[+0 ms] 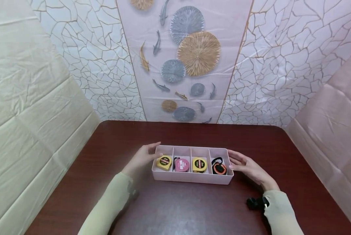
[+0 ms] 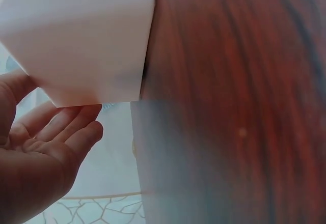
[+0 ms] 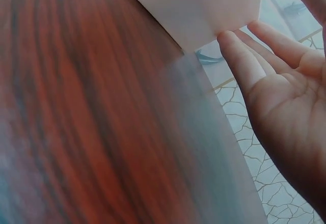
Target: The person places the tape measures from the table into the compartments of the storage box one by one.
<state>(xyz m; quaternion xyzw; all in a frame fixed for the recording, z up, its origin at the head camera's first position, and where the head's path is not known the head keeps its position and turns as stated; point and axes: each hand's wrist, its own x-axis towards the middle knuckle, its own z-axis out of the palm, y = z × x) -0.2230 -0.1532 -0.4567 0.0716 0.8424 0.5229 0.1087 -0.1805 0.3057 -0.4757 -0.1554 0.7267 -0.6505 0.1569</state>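
A white divided storage box [image 1: 191,177] sits on the table with a row of compartments. From left to right they hold a yellow tape measure [image 1: 164,162], a pink tape measure [image 1: 181,165], another yellow tape measure [image 1: 199,165] and an orange-and-black tape measure [image 1: 219,168] with a black carabiner-like loop. My left hand [image 1: 143,160] holds the left end, thumb over the rim and fingers around the far corner. At the opposite end, my right hand [image 1: 250,169] grips the box, its thumb at the rim. In the right wrist view its fingertips [image 3: 229,36] meet the end wall.
The dark red-brown wooden table [image 1: 193,209] reaches back to a patterned wall hanging [image 1: 187,65] with fish and round shapes. Pale cloth walls [image 1: 25,107] flank it on both sides. A small black device [image 1: 256,203] is at the right sleeve's cuff.
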